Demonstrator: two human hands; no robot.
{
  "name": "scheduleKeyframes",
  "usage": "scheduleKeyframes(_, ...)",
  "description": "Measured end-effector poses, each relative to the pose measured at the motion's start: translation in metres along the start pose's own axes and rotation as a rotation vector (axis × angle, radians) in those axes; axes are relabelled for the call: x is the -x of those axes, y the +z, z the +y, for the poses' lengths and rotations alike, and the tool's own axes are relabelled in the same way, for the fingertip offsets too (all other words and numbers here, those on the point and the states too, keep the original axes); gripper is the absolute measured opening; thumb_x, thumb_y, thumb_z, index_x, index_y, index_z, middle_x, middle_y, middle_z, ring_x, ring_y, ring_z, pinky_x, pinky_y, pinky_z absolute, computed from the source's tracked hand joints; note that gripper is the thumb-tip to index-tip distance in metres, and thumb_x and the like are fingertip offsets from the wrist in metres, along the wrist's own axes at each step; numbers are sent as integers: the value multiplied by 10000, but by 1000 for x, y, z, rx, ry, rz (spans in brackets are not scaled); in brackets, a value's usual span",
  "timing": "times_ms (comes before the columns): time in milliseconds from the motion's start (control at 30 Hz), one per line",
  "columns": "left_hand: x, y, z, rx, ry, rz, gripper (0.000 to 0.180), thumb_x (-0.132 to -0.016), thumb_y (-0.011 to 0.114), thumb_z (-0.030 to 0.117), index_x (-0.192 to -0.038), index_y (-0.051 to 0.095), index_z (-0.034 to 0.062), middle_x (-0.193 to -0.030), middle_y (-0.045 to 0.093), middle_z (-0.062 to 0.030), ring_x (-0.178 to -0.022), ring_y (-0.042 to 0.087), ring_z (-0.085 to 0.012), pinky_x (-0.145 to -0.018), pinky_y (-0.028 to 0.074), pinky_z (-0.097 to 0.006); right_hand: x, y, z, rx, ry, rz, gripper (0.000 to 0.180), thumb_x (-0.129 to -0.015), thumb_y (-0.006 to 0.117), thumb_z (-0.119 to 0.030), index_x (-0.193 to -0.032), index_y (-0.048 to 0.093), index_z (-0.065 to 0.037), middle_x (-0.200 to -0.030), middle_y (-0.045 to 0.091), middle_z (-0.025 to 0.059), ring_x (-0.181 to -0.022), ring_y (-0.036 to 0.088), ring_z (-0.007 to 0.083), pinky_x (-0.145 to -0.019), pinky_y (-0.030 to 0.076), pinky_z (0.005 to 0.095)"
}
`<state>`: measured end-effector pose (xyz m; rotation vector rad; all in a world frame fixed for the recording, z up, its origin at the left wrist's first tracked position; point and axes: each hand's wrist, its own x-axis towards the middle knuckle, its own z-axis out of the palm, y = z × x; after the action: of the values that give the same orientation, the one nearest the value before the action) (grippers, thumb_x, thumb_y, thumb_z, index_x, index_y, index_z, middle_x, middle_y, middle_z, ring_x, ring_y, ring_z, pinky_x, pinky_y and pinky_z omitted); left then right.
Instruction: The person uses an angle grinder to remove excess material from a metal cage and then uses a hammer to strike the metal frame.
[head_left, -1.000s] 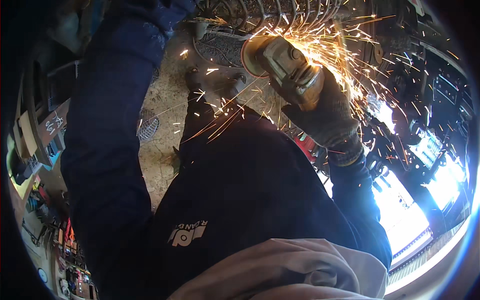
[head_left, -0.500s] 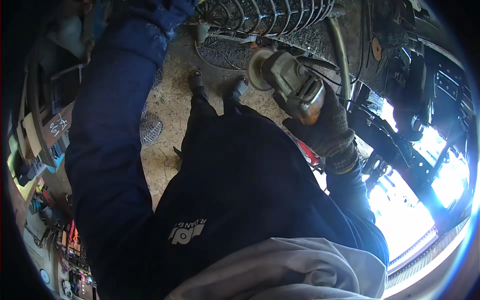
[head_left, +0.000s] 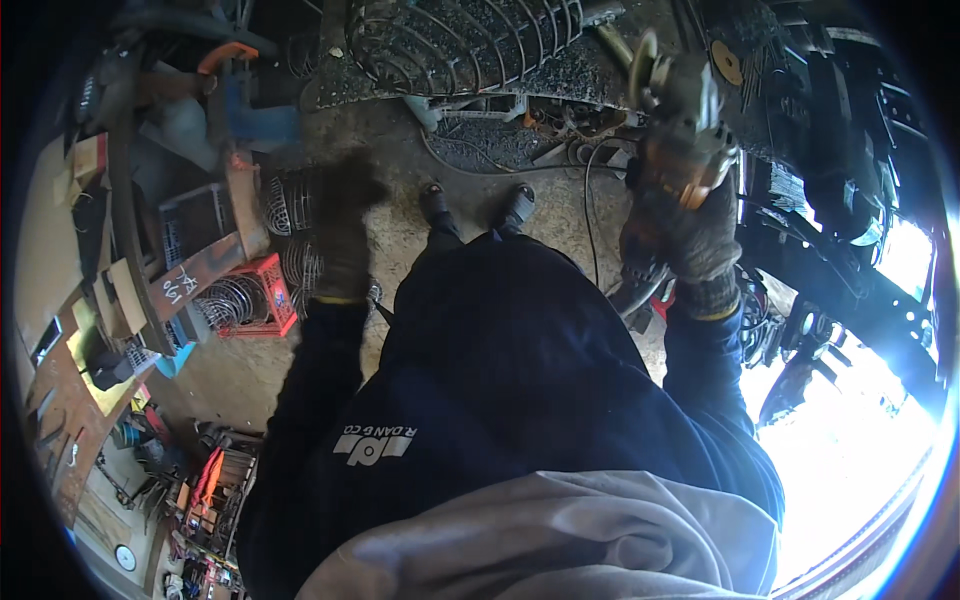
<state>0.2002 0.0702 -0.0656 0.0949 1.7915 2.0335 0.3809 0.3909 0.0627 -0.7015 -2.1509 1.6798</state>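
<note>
My right hand [head_left: 690,235], in a worn work glove, grips an angle grinder [head_left: 675,115] with an orange body, its disc up near the edge of a dark metal wire grille [head_left: 470,45] lying on a bench. No sparks show. My left hand [head_left: 340,235], in a dark glove and blurred, hangs lower on the left over the floor with nothing in it; whether its fingers are apart is unclear. My two shoes [head_left: 475,205] stand on the concrete below the grille.
A red crate [head_left: 260,300] with curved wire parts sits on the floor at left, beside a cluttered workbench [head_left: 90,300]. A cable [head_left: 590,200] runs across the floor. Dark machinery [head_left: 850,200] and bright daylight fill the right side.
The sparks have stopped and the grinder has lifted off the grille and swung right. My left arm has dropped from the grille down to the left.
</note>
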Motion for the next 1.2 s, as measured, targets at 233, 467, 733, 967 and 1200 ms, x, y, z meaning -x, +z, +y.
scheduleKeyframes(233, 16, 164, 21, -459, 118, -1016, 612, -790, 747, 446, -1224, 594, 42, -1190, 635, -144, -1112, 610, -256, -960, 470, -367, -37, -2, -6, -184, -73, 55, 622, -758, 803, -129, -1264, 461, -9, -1092, 638, 127, -933, 670, 216, -753, 573, 325)
scheduleKeyframes(467, 30, 232, 38, -654, 39, -786, 617, -733, 768, 512, -1177, 638, 103, -997, 702, -99, -976, 665, -260, -871, 510, -376, -54, -2, -9, -242, -180, 183, 484, -756, 788, -116, -1171, 562, -12, -1028, 669, 105, -885, 675, 199, -742, 564, 322)
scheduleKeyframes(733, 33, 251, 37, -721, 86, -791, 606, -757, 702, 589, -1158, 652, 137, -1022, 689, -140, -953, 663, -310, -830, 516, -417, -54, -21, -9, -387, -132, 108, 411, -836, 694, -66, -1214, 543, -7, -1059, 669, 126, -896, 691, 220, -755, 590, 336)
scheduleKeyframes(967, 18, 265, 14, -92, -185, -1191, 513, -777, 805, 303, -1152, 586, 29, -944, 658, -70, -924, 641, -187, -814, 528, -327, -78, -72, 5, -834, 81, -198, 447, -830, 711, -183, -1212, 571, 1, -1019, 682, 139, -844, 705, 239, -771, 602, 371)
scheduleKeyframes(1200, 48, 304, 13, -207, -313, -862, 344, -799, 743, 264, -1028, 623, 39, -885, 671, -88, -836, 674, -196, -756, 549, -354, -105, -73, 3, -872, 181, -188, 530, -856, 707, -261, -1259, 521, 29, -1132, 639, 159, -1008, 663, 250, -859, 570, 385)
